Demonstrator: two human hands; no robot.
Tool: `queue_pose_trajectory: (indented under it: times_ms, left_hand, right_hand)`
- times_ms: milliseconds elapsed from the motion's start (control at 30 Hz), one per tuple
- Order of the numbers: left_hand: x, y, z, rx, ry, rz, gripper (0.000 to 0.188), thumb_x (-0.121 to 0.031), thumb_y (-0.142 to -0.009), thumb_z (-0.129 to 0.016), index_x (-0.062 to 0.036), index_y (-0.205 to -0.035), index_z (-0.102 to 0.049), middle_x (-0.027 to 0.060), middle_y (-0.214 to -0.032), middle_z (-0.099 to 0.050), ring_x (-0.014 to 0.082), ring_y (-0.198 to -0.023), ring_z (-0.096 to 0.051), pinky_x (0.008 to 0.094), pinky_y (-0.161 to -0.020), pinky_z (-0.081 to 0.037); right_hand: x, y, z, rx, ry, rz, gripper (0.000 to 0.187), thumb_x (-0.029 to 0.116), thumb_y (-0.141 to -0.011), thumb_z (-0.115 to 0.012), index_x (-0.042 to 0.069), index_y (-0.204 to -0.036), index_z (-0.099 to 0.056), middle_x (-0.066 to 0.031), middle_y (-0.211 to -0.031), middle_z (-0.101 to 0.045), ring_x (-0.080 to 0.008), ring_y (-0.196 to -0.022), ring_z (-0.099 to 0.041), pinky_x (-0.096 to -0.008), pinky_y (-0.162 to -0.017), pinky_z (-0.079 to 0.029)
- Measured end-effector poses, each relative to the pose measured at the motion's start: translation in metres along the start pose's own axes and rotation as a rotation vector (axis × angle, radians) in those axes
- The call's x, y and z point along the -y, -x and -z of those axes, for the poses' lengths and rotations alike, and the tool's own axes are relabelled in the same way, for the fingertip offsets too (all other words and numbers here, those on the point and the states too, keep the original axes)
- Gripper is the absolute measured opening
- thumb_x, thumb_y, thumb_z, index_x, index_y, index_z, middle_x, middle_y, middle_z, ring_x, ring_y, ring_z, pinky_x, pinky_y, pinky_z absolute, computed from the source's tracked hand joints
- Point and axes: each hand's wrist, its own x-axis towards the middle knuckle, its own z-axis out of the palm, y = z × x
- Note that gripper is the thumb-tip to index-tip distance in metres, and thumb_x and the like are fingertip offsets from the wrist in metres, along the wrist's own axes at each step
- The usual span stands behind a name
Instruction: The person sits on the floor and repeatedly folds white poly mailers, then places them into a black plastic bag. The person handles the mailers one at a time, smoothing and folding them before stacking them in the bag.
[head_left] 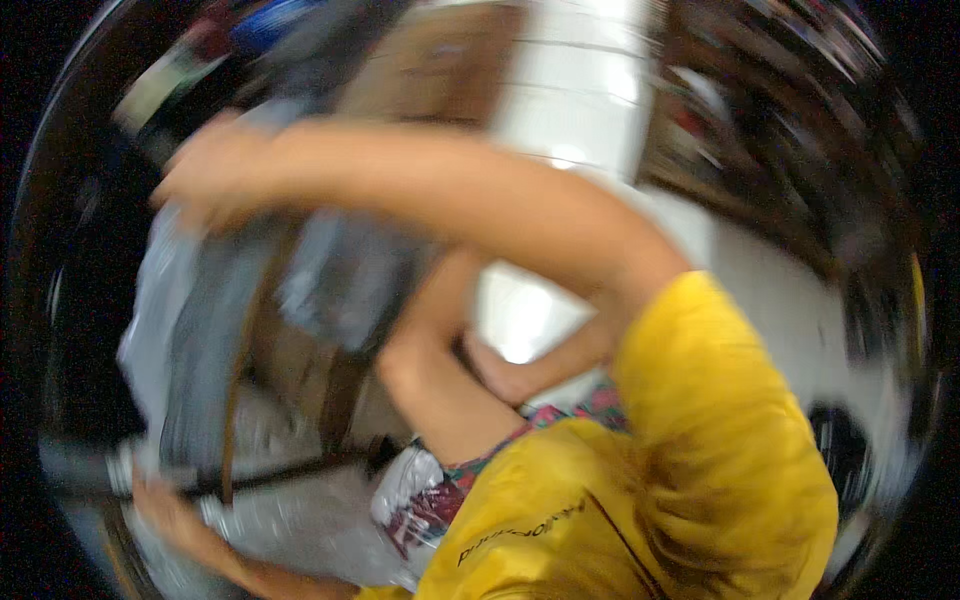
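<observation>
At upper left, the right hand (205, 170) grips the top of a grey garment (200, 310) hanging down. Lower left, the left hand (165, 505) touches its bottom; finger state is too blurred to tell.

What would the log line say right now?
left hand: on dark bar | right hand: on grey cloth | view: blurred

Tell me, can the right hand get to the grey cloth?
Probably yes. The right hand seems to be resting on the top of the grey cloth, with nothing between them, though the picture is blurry.
</observation>
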Motion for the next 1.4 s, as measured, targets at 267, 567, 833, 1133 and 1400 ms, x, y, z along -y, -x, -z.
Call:
queue_pose_trajectory:
  times_ms: [267,567,833,1133,1400]
  left_hand:
    - [-0.200,0.041,-0.130,-0.175,0.610,-0.587,0.031,-0.036,-0.100,-0.063,-0.0086,-0.112,-0.073,0.0166,-0.113,-0.068,0.0300,-0.099,-0.062,0.0479,-0.089,-0.049]
    - [-0.313,0.051,-0.371,0.815,0.491,-0.841,0.044,-0.030,-0.104,-0.053,0.0047,-0.131,-0.057,0.0243,-0.133,-0.054,0.0393,-0.122,-0.053,0.0472,-0.106,-0.041]
    - [-0.332,0.061,-0.392,1.461,0.558,-0.434,0.048,-0.028,-0.102,-0.058,0.0054,-0.136,-0.052,0.0204,-0.138,-0.054,0.0324,-0.128,-0.051,0.0427,-0.109,-0.040]
    - [-0.377,0.046,-0.361,1.337,0.194,-0.804,0.049,-0.034,-0.100,-0.061,-0.0030,-0.139,-0.058,0.0251,-0.139,-0.057,0.0364,-0.124,-0.056,0.0423,-0.105,-0.043]
    - [-0.388,0.063,-0.364,1.356,0.153,-0.790,0.046,-0.027,-0.100,-0.059,-0.0013,-0.138,-0.057,0.0242,-0.137,-0.057,0.0355,-0.123,-0.056,0.0420,-0.104,-0.044]
  right_hand:
    - [0.065,0.497,-0.035,-0.960,-0.516,-0.860,0.020,0.009,-0.093,-0.064,-0.001,-0.110,-0.069,-0.0123,-0.104,-0.071,-0.0200,-0.099,-0.066,-0.0350,-0.090,-0.052]
    - [0.387,0.912,0.094,-1.049,0.851,-2.078,0.021,0.017,-0.101,-0.059,0.002,-0.110,-0.070,-0.0043,-0.094,-0.071,-0.0118,-0.086,-0.063,-0.0271,-0.079,-0.050]
    - [0.492,1.088,0.083,-0.027,0.517,-3.092,0.035,0.027,-0.090,-0.065,0.006,-0.118,-0.071,-0.0177,-0.114,-0.072,-0.0332,-0.110,-0.068,-0.0415,-0.095,-0.051]
    - [0.520,1.032,0.069,-0.445,0.250,-3.490,0.052,0.036,-0.090,-0.063,0.008,-0.134,-0.062,-0.0188,-0.141,-0.057,-0.0360,-0.130,-0.054,-0.0436,-0.109,-0.044]
    - [0.580,1.050,0.053,-1.478,-0.303,-2.921,0.061,0.052,-0.093,-0.058,0.003,-0.130,-0.064,-0.0171,-0.126,-0.067,-0.0336,-0.114,-0.063,-0.0446,-0.099,-0.050]
